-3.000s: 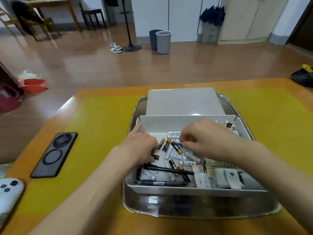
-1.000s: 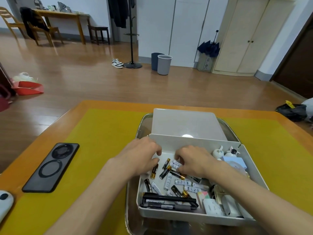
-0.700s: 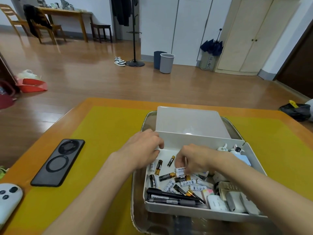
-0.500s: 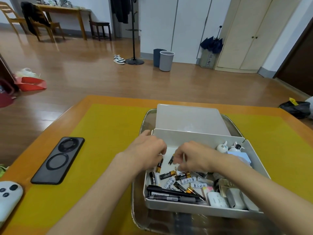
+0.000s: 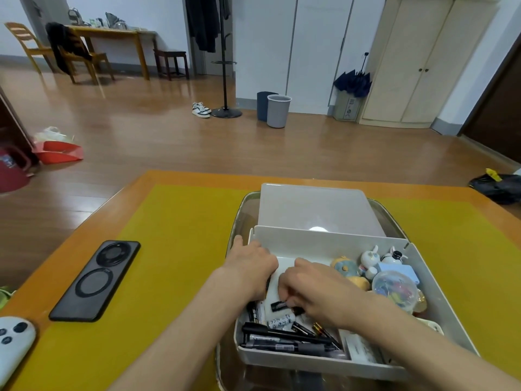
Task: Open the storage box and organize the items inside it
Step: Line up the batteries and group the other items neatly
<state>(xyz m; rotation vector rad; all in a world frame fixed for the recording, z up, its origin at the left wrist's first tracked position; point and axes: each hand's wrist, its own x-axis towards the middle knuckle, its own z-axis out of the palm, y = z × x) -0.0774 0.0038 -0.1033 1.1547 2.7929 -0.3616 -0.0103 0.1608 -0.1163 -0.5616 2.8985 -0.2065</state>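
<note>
Storage box (image 5: pixel 284 244) open; both hands (image 5: pixel 307 286) inside, curled over batteries (image 5: pixel 280 320); grip unclear.

- A black phone (image 5: pixel 95 280) lies face down on the tabletop's yellow mat (image 5: pixel 180 249), at 9 o'clock.
- A white controller (image 5: pixel 12 341) lies at 8 o'clock.
- A grey bin (image 5: pixel 278 110) stands on the floor at 12 o'clock.

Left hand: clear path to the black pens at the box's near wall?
Probably yes. The black pens lie uncovered along the near wall of the storage box, just below the left hand; the right hand sits farther back.
</note>
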